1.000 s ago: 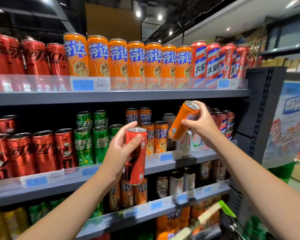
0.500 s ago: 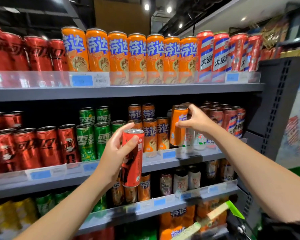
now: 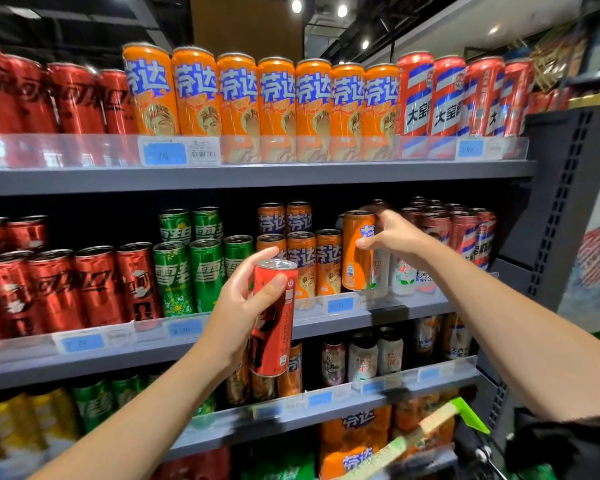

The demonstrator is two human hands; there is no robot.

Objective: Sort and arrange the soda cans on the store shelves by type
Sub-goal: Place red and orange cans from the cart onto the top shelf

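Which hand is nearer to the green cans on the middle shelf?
Left. The left hand holds a red can just right of the green cans; the right hand grips an orange can further right.

Grey metal shelving (image 3: 257, 174), dark ceiling (image 3: 84, 15) with spotlights (image 3: 296, 6), perhaps recessed.

Middle shelf (image 3: 378, 315) holds red, green and orange cans in rows. Right hand (image 3: 394, 239) grips an upright orange soda can (image 3: 355, 258) at the front of this shelf, just right of the orange row (image 3: 314, 265). Left hand (image 3: 243, 299) grips a red soda can (image 3: 274, 320), upright, in front of the shelf edge, apart from the shelved cans.
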